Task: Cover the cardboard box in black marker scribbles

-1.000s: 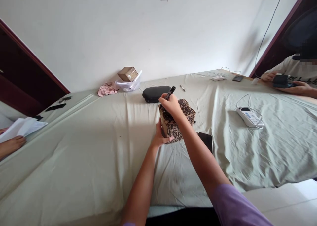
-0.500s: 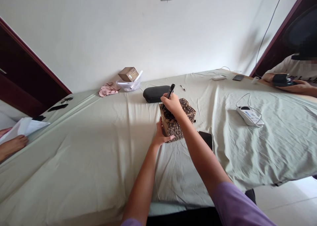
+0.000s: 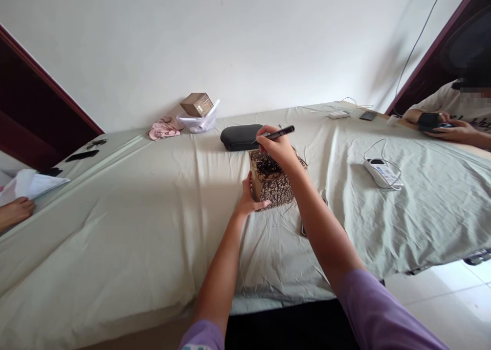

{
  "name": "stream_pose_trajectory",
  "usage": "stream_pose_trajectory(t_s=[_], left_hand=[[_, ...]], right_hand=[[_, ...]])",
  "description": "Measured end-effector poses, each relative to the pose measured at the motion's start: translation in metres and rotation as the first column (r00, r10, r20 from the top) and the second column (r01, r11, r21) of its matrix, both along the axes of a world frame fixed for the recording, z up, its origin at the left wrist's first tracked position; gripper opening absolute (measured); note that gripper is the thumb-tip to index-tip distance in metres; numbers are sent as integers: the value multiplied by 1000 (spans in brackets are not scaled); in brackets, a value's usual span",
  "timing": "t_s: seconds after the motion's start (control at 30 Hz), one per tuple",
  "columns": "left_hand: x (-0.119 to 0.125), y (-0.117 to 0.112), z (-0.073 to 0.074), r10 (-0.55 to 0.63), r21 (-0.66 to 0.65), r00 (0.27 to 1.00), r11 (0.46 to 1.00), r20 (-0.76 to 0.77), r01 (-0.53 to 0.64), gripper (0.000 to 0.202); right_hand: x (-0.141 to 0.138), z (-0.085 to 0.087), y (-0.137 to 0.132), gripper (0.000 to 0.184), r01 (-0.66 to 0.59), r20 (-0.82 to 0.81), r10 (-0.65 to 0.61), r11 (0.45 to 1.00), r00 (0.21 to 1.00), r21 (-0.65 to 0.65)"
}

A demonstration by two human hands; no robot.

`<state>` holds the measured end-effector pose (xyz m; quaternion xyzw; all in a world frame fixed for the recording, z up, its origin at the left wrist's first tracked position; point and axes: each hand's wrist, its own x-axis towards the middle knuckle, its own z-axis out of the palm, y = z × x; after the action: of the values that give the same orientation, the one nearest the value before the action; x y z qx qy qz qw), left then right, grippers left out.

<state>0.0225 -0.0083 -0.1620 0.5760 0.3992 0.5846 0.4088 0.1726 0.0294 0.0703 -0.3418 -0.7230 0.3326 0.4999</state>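
Observation:
A cardboard box [image 3: 276,192] covered in dark scribbled loops sits on the cloth-covered table in front of me. My left hand [image 3: 248,200] grips its left near corner, thumb on the front face and fingers along the left side. Over the box's top, my right hand [image 3: 276,146] is closed around a black marker [image 3: 283,132], which lies nearly level, its back end pointing right. The marker's tip is partly hidden by my fingers, so I cannot tell whether it touches the box. Just behind stands a black zip case [image 3: 241,137].
A small carton [image 3: 197,104] rests on a plastic bowl [image 3: 199,124] beside a pink cloth [image 3: 164,128]. To the right lies a white power strip [image 3: 382,174] with its cord. People's hands show at both edges, one with paper [image 3: 34,183], others holding a dark object [image 3: 431,122].
The marker has tipped from steep to nearly level, and my right hand has risen slightly and shifted right. My left hand keeps its hold on the box. The view has tilted down a little.

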Motion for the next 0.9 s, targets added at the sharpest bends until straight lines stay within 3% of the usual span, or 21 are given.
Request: stream_pose_trajectory(t_s=[0.13, 0.23, 0.43, 0.6, 0.67, 0.73, 0.8, 0.83, 0.9], left_hand=[[1, 0, 3, -58, -61, 997, 996, 42, 60, 146], [2, -1, 4, -56, -69, 998, 996, 33, 58, 147], [0, 0, 3, -81, -48, 997, 996, 8, 81, 143], [-3, 0, 1, -92, -40, 996, 995, 19, 92, 140], [-4, 0, 0, -88, -48, 996, 995, 23, 89, 138], [-6, 0, -2, -79, -75, 996, 994, 30, 81, 136], [-8, 1, -5, -43, -98, 998, 994, 36, 47, 137], [-10, 2, -6, -8, -92, 999, 996, 33, 11, 138], [-12, 3, -8, 70, -57, 997, 996, 18, -69, 139]], right_hand=[[48, -10, -19, 18, -74, 289, -26, 941, 957, 329], [72, -31, -26, 20, -119, 431, -89, 894, 898, 432], [84, -60, -23, 18, -176, 427, -111, 797, 898, 578], [79, -77, -28, 20, -173, 417, -131, 769, 900, 616], [79, -86, -28, 15, -66, 275, -152, 760, 949, 647], [85, -97, -22, 9, 203, -33, -236, 747, 971, 633], [100, -112, -9, 13, 482, -382, -323, 743, 866, 465], [110, -121, 1, 21, 536, -493, -336, 769, 803, 348], [135, -142, 20, 46, 457, -589, -297, 878, 752, 140]])
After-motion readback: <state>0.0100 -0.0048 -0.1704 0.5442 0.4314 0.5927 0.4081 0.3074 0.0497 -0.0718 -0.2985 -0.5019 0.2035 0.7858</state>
